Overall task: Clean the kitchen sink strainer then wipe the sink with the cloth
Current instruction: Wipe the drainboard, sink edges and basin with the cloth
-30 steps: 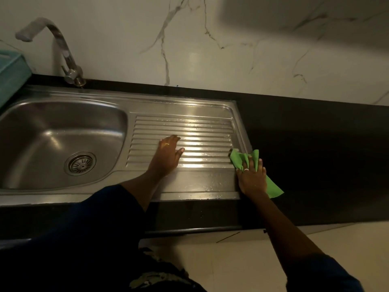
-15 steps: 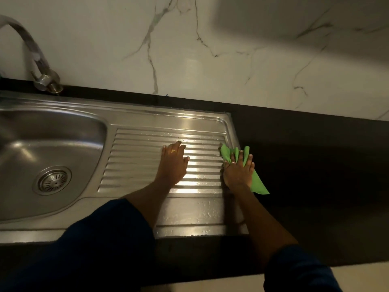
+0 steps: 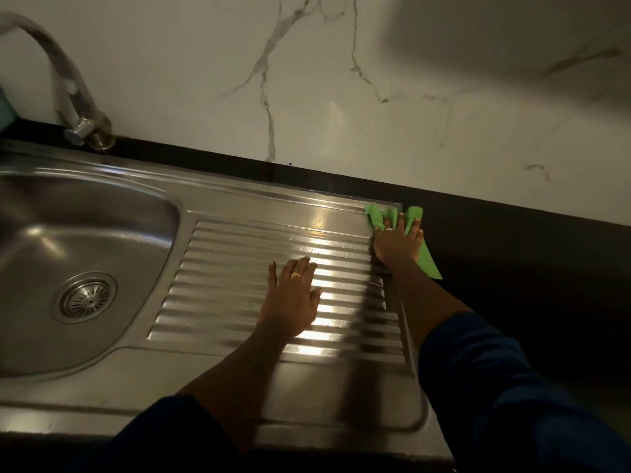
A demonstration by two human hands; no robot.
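Observation:
The steel sink has a bowl at the left and a ribbed drainboard at the right. The round strainer sits in the bowl's drain. My right hand presses a green cloth flat on the drainboard's far right corner, fingers spread over it. Palm down on the ribs, my left hand rests with its fingers apart and holds nothing.
A curved tap stands at the back left. Black counter stretches to the right of the sink. A white marble wall rises behind. A teal object shows at the left edge.
My right hand has slid the green cloth away from me along the drainboard's right edge to its far corner. The left hand stays flat on the ribs.

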